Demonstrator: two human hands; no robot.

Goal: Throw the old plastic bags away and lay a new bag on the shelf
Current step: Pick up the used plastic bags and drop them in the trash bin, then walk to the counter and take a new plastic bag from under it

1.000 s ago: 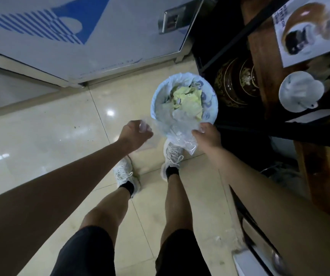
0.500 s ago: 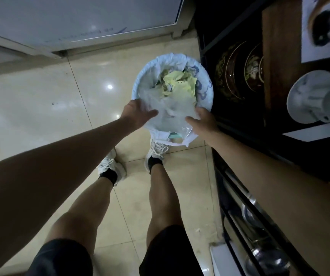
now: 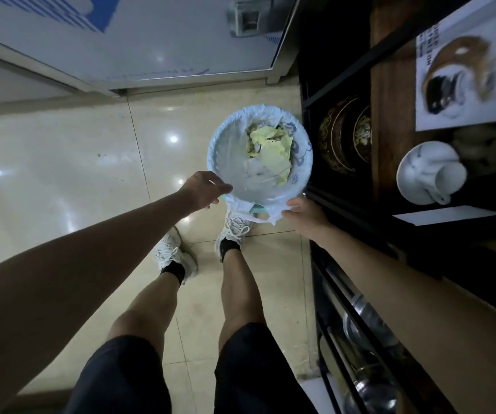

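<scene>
Clear plastic bags (image 3: pixel 252 177), crumpled, in bin (image 3: pixel 215 150)

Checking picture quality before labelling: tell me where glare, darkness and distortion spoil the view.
Head view: ceiling-light glare spots on the floor tiles; the shelf unit on the right is underexposed; wide-angle stretch swells the forearms at the edges; left hand, right hand and bin stay readable.

Lined waste bin (image 3: pixel 220 150) on tiled floor (image 3: pixel 61 174), left hand (image 3: pixel 203 189) and right hand (image 3: pixel 305 212) at its near rim
</scene>
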